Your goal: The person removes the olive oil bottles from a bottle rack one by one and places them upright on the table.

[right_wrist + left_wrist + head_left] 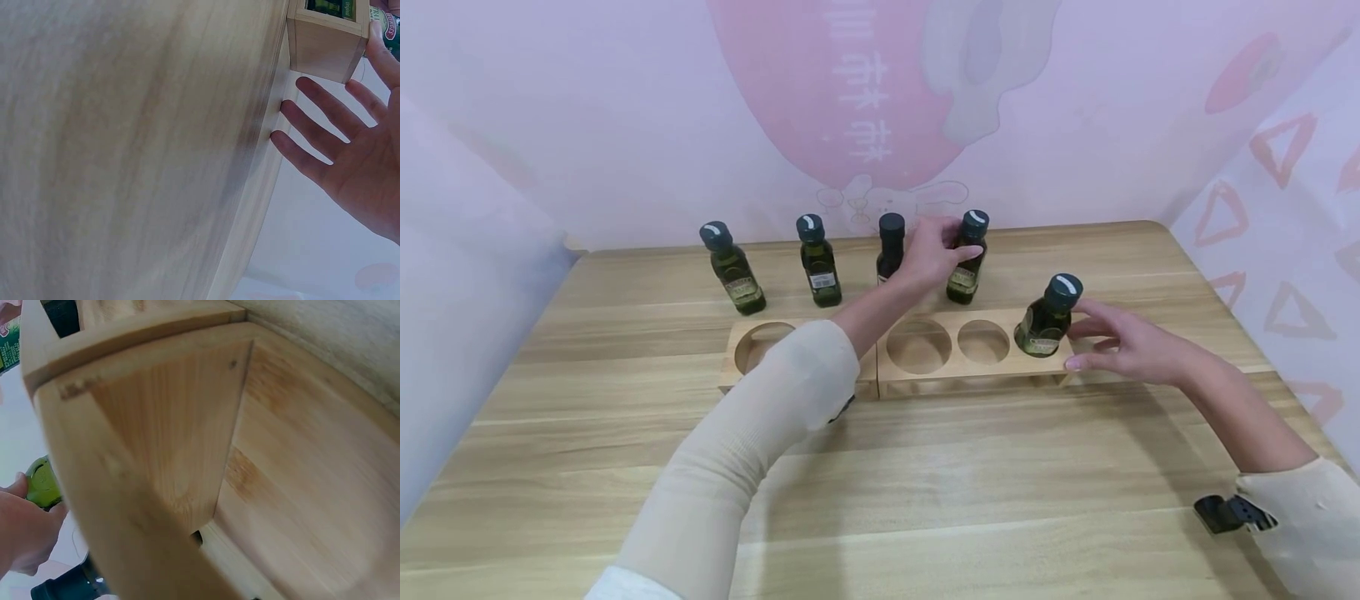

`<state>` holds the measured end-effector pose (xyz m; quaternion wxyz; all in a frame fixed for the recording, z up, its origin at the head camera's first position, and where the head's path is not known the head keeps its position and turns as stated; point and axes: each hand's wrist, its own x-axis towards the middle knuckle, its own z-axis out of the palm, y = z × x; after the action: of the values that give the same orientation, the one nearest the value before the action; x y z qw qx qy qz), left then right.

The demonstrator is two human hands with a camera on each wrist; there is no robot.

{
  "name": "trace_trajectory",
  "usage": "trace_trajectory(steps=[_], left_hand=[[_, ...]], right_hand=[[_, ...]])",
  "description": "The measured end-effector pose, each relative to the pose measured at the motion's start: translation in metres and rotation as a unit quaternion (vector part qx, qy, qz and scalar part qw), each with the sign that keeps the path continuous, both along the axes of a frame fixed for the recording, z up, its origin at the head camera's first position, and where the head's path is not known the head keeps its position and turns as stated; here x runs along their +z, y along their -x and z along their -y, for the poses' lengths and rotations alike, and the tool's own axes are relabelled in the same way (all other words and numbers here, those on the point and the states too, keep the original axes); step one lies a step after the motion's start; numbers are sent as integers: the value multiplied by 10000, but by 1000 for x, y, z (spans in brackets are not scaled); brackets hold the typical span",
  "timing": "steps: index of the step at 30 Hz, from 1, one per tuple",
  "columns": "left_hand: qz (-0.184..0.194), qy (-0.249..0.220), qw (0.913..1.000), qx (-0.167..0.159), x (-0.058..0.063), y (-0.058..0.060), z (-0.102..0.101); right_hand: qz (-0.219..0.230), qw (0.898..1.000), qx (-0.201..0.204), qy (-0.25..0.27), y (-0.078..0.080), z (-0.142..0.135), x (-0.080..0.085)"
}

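Note:
My left hand (934, 252) reaches across to a dark green glass bottle (964, 279) with a dark cap, standing behind the wooden rack. Thumb and fingers close round it; the left wrist view shows the hand (28, 531) at the bottle's green glass (42, 484). In the right half of the wooden rack (943, 379), another green bottle (1042, 321) sits in the rightmost round hole. Beside that end is my right hand (1123, 343), its thumb at the rack's edge. In the right wrist view this hand (369, 169) has its fingers spread, with nothing held.
Behind the rack stand a labelled green bottle (737, 275), a second one (822, 271) and a darker bottle (891, 237), partly covered by my left arm. That arm also hides much of the rack's left half (730, 358). A patterned wall (647, 150) borders the wooden table (925, 517).

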<state>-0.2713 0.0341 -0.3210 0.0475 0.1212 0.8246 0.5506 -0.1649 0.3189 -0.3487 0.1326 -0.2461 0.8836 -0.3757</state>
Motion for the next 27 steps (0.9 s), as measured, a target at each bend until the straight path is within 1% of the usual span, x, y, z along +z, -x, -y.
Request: trace_trajectory(steps=[2,5,8,13,15,18,21,23,26,27], left_hand=[[-67,162,9998,-62,0,-1,2],[3,373,9990,-243,1,-4,6],[95,680,9967,-437,2,-11,12],[-8,1312,9897,-572,7,-27,25],[3,1457,9871,-662,10,-34,31],[14,1690,9812,-935,16,-47,42],[-130,1846,9745,-1265,19,-58,55],[-274,1827,9718,-1463,21,-65,66],[-359,1717,9716,-1586,22,-71,84],[-369,1677,9723,-1583,21,-72,90]], right_hand=[[5,10000,-3,-4,0,0,0],[14,10000,-12,-10,0,0,1],[27,10000,-24,-19,0,0,1],[36,10000,-20,-29,0,-1,0],[21,10000,-7,-27,-1,0,0],[-15,10000,15,-22,-1,-1,-1],[-90,9999,22,-48,0,-1,-1],[-107,9999,28,-56,0,-1,-1],[-96,9999,42,-33,0,-1,-1],[-84,10000,43,-29,0,-1,-1]])
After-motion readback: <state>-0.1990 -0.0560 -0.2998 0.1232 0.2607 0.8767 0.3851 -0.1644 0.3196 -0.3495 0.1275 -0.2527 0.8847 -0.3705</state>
